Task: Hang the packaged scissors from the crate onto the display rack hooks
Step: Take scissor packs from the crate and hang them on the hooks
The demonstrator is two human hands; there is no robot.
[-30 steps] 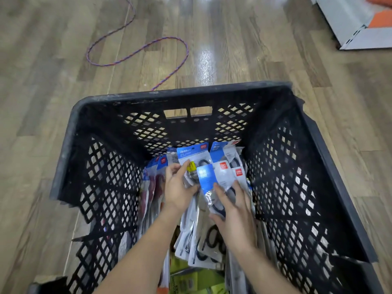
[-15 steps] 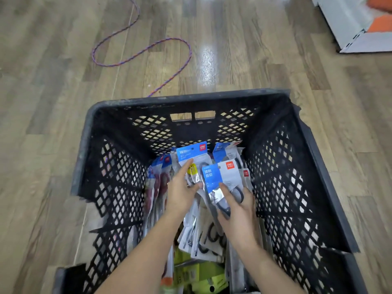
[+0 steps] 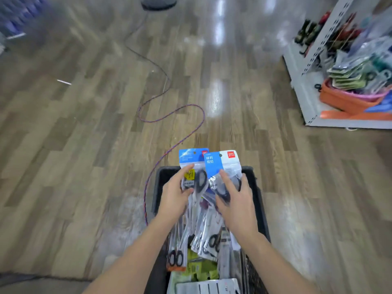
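Note:
A black plastic crate (image 3: 257, 198) stands on the floor below me, filled with several packaged scissors (image 3: 212, 240). My left hand (image 3: 175, 197) grips a scissors pack with a blue header card (image 3: 192, 164), lifted above the crate's far rim. My right hand (image 3: 235, 200) holds a second blue-carded scissors pack (image 3: 222, 166) beside the first one. The display rack (image 3: 318, 52) with white perforated uprights stands at the far right, and packaged goods hang on it.
A purple braided cord (image 3: 169, 115) snakes over the wooden floor towards the crate's left side. An orange bin (image 3: 347, 100) heaped with packets sits on the rack's base shelf. A dark round stand base (image 3: 159, 3) is at the top.
Both hands have risen out of the crate, each bringing a scissors pack up above the far rim. The view has lifted, so the crate looks smaller and the rack shows at right.

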